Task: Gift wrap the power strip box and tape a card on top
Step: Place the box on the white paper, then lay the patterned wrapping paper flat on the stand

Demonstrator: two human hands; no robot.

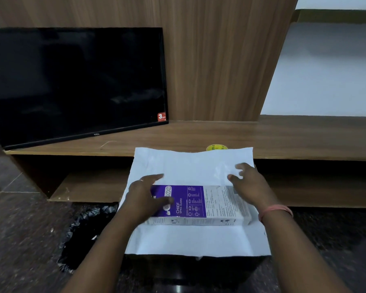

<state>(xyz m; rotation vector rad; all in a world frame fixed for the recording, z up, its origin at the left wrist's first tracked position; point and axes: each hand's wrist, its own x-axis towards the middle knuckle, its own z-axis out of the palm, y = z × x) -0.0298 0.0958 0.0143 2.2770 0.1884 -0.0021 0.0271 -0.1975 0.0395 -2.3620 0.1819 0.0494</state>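
1. Lying flat in the middle of a white sheet of paper [190, 240], the box [201, 205] shows its purple-and-white printed face upward, with "CHIEF SPIKE GUARD" readable on the purple half.
2. The paper is spread on the dark speckled floor [23, 229]; its far part rises behind the box and stands up against the front edge of a wooden shelf [294, 138].
3. The left hand [145, 197] rests on the purple end of the box, thumb lying across the top face, index finger stretched forward onto the raised paper; the fingers are fairly straight and grip nothing.
4. The right hand [247, 185] is at the white end of the box, its loosely spread fingers touching the raised paper just behind the box; whether any fingertip pinches the sheet cannot be told.
5. A pink band [276, 210] circles the right wrist.
6. A yellow roll [216, 147] peeps over the paper's top edge, sitting on the shelf; most of it is hidden.
7. A crumpled black bag [82, 235] lies on the floor just left of the paper.
8. A dark TV [76, 81] leans on the shelf's left part, against a wood panel [220, 60], with a red sticker in its lower right corner.
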